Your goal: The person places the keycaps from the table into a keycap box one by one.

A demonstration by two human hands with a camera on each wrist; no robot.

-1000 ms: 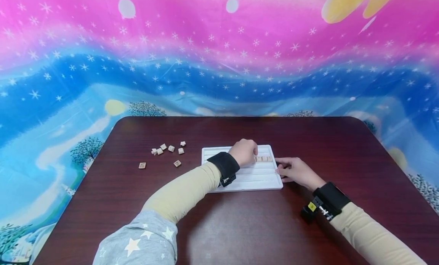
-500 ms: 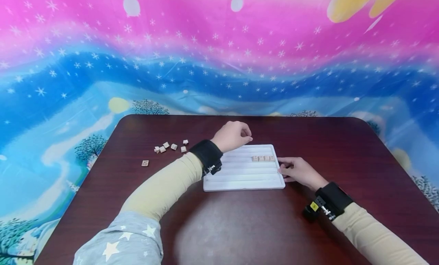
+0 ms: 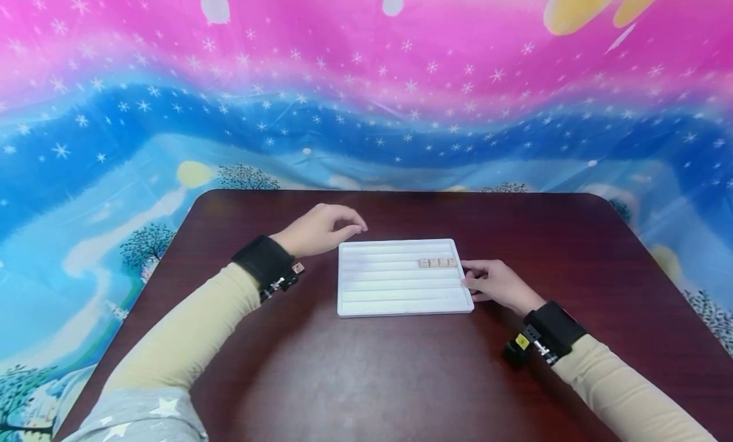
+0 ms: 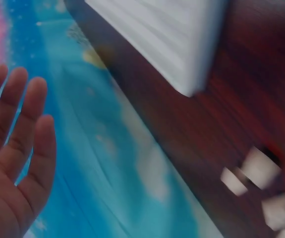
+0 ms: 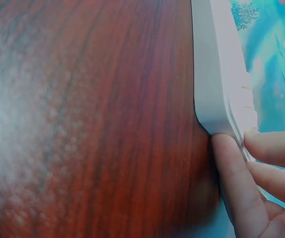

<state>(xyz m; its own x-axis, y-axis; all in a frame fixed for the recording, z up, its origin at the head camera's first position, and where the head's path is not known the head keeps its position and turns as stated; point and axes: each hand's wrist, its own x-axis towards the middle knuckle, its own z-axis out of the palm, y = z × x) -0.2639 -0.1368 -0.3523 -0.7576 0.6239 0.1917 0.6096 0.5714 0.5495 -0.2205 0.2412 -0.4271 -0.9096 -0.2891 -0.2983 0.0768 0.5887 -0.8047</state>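
A white ridged tray [image 3: 395, 294] lies on the table, and a row of several small wooden tiles [image 3: 438, 262] sits in one of its grooves near the right side. My left hand [image 3: 323, 229] hovers just beyond the tray's far left corner with nothing in it; the left wrist view shows its fingers [image 4: 33, 106] loosely extended. My right hand [image 3: 498, 286] grips the tray's right edge, thumb and fingers at the rim in the right wrist view. Loose tiles [image 4: 261, 168] appear blurred in the left wrist view; in the head view my left arm hides most of them.
One loose tile [image 3: 298, 268] shows beside the left wrist's camera. The dark wooden table [image 3: 366, 378] has rounded far corners, and a colourful printed cloth [image 3: 366, 111] hangs behind it.
My left hand has lifted off the tile row and swung left past the tray, its fingers loosening. The row of tiles is now uncovered. My right hand keeps its place at the tray's edge.
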